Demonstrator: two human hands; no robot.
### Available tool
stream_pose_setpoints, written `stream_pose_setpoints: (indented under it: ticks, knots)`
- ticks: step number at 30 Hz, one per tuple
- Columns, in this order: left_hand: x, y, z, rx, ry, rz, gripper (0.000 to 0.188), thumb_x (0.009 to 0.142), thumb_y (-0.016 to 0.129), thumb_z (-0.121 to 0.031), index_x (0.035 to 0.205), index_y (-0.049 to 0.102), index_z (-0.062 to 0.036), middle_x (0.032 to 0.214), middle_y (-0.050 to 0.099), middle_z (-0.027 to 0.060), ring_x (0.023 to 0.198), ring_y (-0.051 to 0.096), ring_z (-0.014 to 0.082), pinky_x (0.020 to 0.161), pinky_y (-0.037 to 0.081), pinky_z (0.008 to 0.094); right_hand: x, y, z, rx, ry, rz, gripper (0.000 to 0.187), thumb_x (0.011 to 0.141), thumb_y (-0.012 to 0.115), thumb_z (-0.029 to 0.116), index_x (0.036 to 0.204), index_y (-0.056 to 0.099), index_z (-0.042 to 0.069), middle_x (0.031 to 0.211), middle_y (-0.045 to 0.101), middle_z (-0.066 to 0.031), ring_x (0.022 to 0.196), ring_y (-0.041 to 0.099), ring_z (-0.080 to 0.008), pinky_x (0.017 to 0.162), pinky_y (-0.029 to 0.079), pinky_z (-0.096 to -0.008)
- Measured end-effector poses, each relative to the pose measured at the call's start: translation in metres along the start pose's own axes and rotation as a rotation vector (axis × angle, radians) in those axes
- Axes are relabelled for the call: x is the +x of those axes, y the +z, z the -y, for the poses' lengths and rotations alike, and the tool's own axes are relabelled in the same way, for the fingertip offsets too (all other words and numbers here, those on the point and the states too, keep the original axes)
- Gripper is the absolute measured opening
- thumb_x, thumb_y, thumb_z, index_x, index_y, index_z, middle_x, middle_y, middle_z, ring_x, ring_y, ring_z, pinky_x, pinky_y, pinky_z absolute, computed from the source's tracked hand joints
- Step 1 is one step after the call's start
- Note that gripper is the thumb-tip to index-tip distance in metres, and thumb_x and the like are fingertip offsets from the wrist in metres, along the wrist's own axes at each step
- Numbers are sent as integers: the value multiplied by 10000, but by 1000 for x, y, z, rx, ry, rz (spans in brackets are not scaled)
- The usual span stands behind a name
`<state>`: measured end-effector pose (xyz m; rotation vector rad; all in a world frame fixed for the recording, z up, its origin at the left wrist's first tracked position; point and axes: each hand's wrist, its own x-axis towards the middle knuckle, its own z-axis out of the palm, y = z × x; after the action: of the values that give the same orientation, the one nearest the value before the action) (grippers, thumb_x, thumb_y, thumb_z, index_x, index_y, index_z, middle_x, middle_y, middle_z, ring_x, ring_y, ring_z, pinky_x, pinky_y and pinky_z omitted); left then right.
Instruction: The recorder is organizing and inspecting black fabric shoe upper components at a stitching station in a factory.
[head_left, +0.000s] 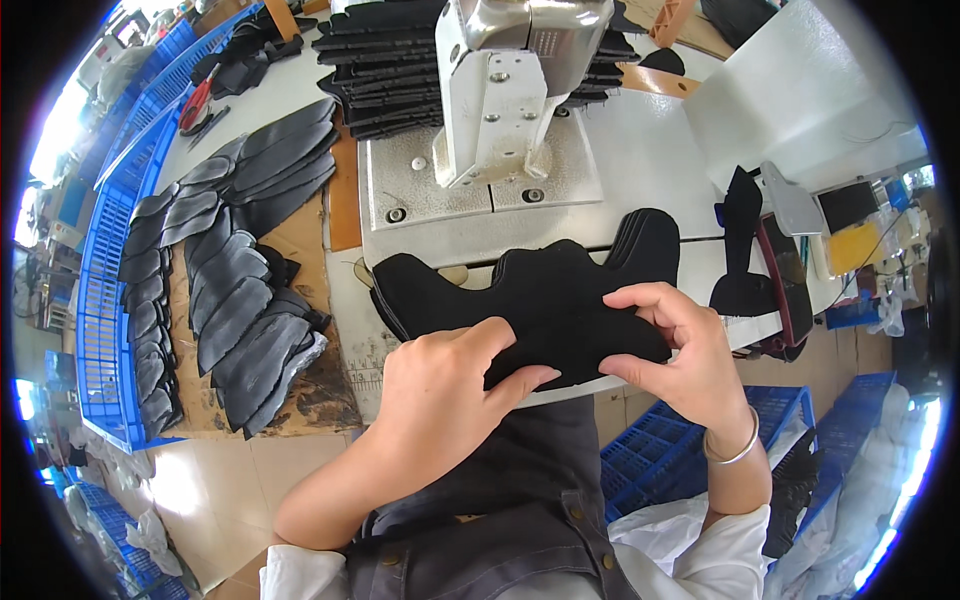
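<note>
A layered stack of black fabric pieces (550, 285) with wavy, lobed edges lies at the front of the machine table. My left hand (440, 385) is closed on its near left edge, thumb and forefinger pinching the cloth. On the near right, my right hand (688, 350) grips a rounded black end between curled fingers and thumb. Several layers show at the upper right lobe, but I cannot tell how many of them each hand holds. Just beyond the stack stands a metal sewing machine (490, 110) on its base plate.
Dark grey shoe-upper pieces (235, 290) overlap in rows on a brown board at left, beside a blue basket (105, 330). Red-handled scissors (195, 105) lie farther back. More black pieces (380, 75) are piled behind the machine. Blue crates (650, 445) stand below the table at right.
</note>
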<state>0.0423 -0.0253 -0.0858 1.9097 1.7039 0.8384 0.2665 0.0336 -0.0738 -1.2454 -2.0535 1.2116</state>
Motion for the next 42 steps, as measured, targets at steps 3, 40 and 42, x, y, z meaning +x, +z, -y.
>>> stream_pose_setpoints:
  ticks: [3,40,42]
  knots:
    - [0,0,0,-13,8,-5,379,702,826,-282,718,559,-15,563,513,127,474,488,301,466,389,337,-1,2,-1,-47,-32,-2,505,675,805,-7,1129,586,7,780,589,5,733,514,-33,659,423,-190]
    - [11,-32,19,-88,27,276,239,797,739,-203,727,590,-30,607,579,79,554,579,245,511,420,343,9,15,22,-373,-73,-12,727,588,862,227,1221,535,81,1042,663,-163,914,651,-367,804,519,-389]
    - [12,-31,22,-93,24,275,235,796,739,-205,731,594,-32,612,583,78,562,584,245,520,428,345,11,15,24,-378,-44,-13,728,584,862,218,1221,536,83,1042,663,-164,919,649,-375,814,518,-394]
